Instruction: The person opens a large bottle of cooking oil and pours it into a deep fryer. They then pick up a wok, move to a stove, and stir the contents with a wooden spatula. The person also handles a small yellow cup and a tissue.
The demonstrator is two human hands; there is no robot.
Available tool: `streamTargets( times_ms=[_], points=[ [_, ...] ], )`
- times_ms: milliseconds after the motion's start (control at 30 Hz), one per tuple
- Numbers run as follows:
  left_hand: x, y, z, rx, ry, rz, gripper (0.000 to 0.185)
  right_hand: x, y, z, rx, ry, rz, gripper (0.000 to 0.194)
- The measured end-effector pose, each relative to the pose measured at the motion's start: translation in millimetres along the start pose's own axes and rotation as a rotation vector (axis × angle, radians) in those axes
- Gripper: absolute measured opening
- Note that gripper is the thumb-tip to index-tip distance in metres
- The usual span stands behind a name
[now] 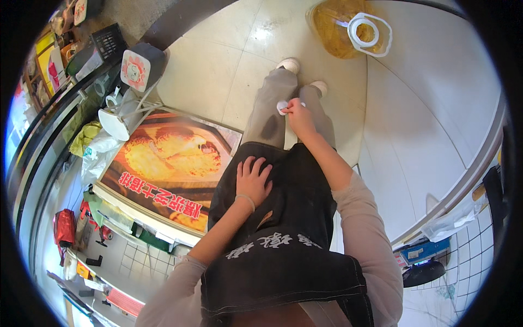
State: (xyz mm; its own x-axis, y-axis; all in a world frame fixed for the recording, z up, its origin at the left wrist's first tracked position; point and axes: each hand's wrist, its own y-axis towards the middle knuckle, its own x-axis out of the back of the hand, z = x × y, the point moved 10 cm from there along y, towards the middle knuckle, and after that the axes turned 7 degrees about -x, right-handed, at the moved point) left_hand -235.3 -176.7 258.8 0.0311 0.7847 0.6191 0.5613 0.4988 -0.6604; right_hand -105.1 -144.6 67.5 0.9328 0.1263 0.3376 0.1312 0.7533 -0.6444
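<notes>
My right hand [300, 118] is at knee height with a small white wad [282, 108], perhaps tissue, pinched in its fingers. White bits stick out on both sides of the fingertips. The grey trousers [261, 110] show below the hand, and a dark patch [270, 127] marks one leg above the knee. On the lap of the black apron [282, 274], my left hand [254, 182] lies with its fingers spread and holds nothing. A band circles that wrist. White writing runs across the apron.
A picture panel of breaded food [171, 163] stands to the left. Beyond it are a stool with a printed seat [137, 70] and a white pitcher [113, 98]. A large plastic jug of yellow liquid [337, 30] is at the upper right, beside a white cabinet surface [408, 135].
</notes>
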Motion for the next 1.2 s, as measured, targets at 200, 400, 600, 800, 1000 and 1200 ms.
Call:
streamTargets(
  times_ms=[200, 400, 600, 800, 1000, 1200],
  points=[
    [-1.5, 0.3, -2.0, 0.003, -0.008, -0.005, 0.044, -21.2, -58.1, 58.9, 0.298, 0.080, 0.227, 0.009],
    [-4.1, -2.9, 2.6, 0.017, -0.012, -0.005, 0.044, -13.6, -17.1, 15.2, -0.012, 0.029, 0.109, 0.006],
    [-8.7, -3.6, 0.7, 0.032, -0.031, 0.003, 0.044, -15.9, -24.8, 34.8, 0.268, -0.050, 0.143, 0.006],
    [-8.6, -3.0, 4.6, 0.037, -0.034, -0.013, 0.043, -28.6, -45.3, 49.1, 0.237, -0.001, 0.274, 0.005],
    [-5.6, -2.1, 2.5, 0.029, -0.028, -0.028, 0.044, -6.0, -7.7, 19.4, 0.062, -0.064, 0.131, 0.005],
    [-5.1, 0.1, 1.7, 0.042, -0.014, -0.017, 0.043, -17.9, -11.4, 3.0, 0.064, 0.077, 0.218, 0.008]
  ],
)
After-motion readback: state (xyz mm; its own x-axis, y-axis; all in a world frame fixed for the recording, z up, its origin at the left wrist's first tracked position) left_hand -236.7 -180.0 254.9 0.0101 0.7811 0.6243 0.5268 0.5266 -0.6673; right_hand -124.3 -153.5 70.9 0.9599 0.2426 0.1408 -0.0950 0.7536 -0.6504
